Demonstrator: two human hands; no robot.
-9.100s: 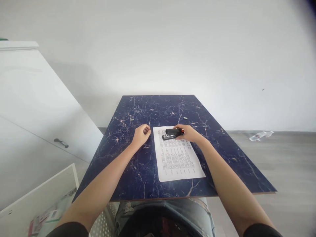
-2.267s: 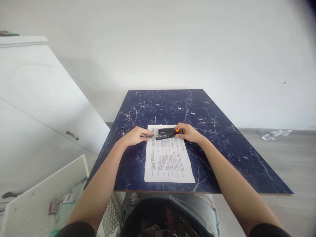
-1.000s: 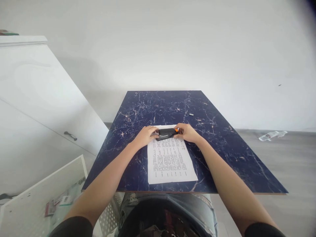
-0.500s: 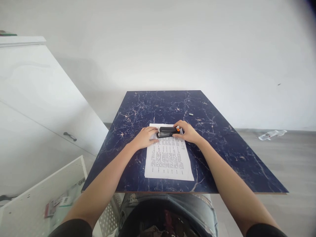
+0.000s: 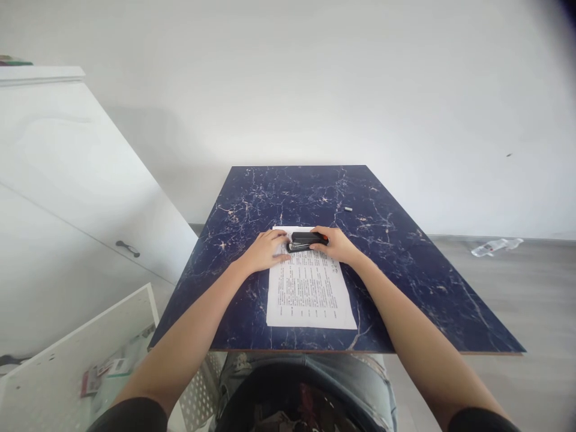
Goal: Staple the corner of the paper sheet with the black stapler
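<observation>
A black stapler [image 5: 302, 238] with an orange part near its right end lies across the far part of a stack of printed sheets [image 5: 310, 294]. Its upper arm is raised from the base, and a metal strip shows between them. My right hand [image 5: 333, 243] grips the stapler's right end, fingers on the far side and thumb on the near side. At its left end, my left hand [image 5: 267, 251] rests on the paper's left edge with thumb and fingers apart. Whether those fingertips touch the stapler, I cannot tell.
A blue marble-patterned table [image 5: 288, 192] carries it all, with a small pale block [image 5: 348, 209] lying farther back. On the left are a white cabinet [image 5: 67, 180] and a perforated white bin [image 5: 45, 384]. A clear plastic bottle [image 5: 492, 246] lies on the floor at right.
My right hand has slid left along the stapler and covers more of its right end. The sheets have shifted slightly to the right. My left hand has barely moved.
</observation>
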